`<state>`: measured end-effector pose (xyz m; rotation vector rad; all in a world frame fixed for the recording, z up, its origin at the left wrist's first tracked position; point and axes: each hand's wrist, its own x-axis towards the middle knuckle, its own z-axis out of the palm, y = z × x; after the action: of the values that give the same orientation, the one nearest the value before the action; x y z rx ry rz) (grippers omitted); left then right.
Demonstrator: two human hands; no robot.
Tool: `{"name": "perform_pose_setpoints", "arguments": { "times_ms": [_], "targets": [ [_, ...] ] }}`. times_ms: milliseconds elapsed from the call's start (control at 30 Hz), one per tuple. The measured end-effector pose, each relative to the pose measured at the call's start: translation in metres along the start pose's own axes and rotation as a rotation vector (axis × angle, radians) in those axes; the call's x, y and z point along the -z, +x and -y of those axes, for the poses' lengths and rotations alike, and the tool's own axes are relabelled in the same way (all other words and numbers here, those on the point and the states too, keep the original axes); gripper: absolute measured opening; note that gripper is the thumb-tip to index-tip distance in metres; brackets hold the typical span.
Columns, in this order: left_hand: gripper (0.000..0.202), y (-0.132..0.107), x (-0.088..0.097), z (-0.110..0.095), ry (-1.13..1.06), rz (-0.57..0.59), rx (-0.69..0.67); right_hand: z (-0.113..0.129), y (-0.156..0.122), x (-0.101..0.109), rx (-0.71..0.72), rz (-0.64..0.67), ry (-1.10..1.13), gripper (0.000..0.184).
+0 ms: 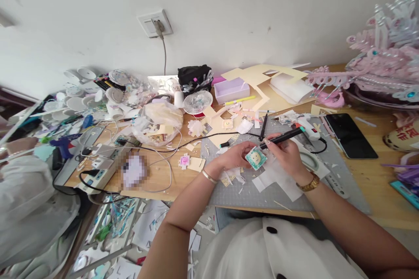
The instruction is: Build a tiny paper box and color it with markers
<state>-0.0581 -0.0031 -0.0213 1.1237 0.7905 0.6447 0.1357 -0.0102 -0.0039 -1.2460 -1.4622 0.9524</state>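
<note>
My left hand (238,155) is closed on a small square paper piece (256,158) with a teal border and a cream centre bearing a little face. In my right hand (284,153) is a black marker (282,138), its tip pointing toward the edge of that piece. The marker's far end shows a teal tip. Both hands are above the grey cutting mat (327,200), over white paper scraps (278,178). A black cap (224,144) lies on the mat left of the hands. Just beyond them is a slim black pen (263,125).
At the right are a glue gun (309,127), a dark phone (352,135) and a bowl piled with pink crowns (376,67). A power strip (104,170) and cables cross the left side. Behind stands a purple box (231,90). Another person's sleeve (29,209) is at far left.
</note>
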Motion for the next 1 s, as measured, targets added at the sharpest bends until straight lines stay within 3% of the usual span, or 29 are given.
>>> {"name": "perform_pose_setpoints", "arguments": {
  "times_ms": [167,333,467,600,733,867,1000],
  "targets": [
    [0.058,0.000,0.000,0.001,0.019,-0.005,0.011,-0.001,-0.001,-0.001,0.003,0.096,0.000,0.025],
    [0.061,0.000,0.001,0.002,0.016,0.002,0.043,-0.002,-0.001,-0.001,-0.008,-0.020,-0.028,0.025],
    [0.060,0.000,0.002,0.002,0.015,0.015,0.049,-0.002,-0.001,-0.002,-0.024,0.068,-0.012,0.029],
    [0.063,0.002,0.004,0.005,0.027,0.034,0.060,-0.002,0.000,-0.002,-0.044,-0.063,-0.036,0.032],
    [0.068,0.003,0.006,0.008,0.087,0.058,0.062,-0.002,-0.002,-0.001,-0.055,0.061,-0.002,0.030],
    [0.070,0.004,0.008,0.011,0.092,0.064,0.055,-0.003,-0.002,-0.002,-0.042,0.008,-0.031,0.028],
    [0.070,0.004,0.009,0.013,0.093,0.074,0.051,-0.004,0.000,-0.002,-0.069,0.087,0.014,0.028]
  ]
}}
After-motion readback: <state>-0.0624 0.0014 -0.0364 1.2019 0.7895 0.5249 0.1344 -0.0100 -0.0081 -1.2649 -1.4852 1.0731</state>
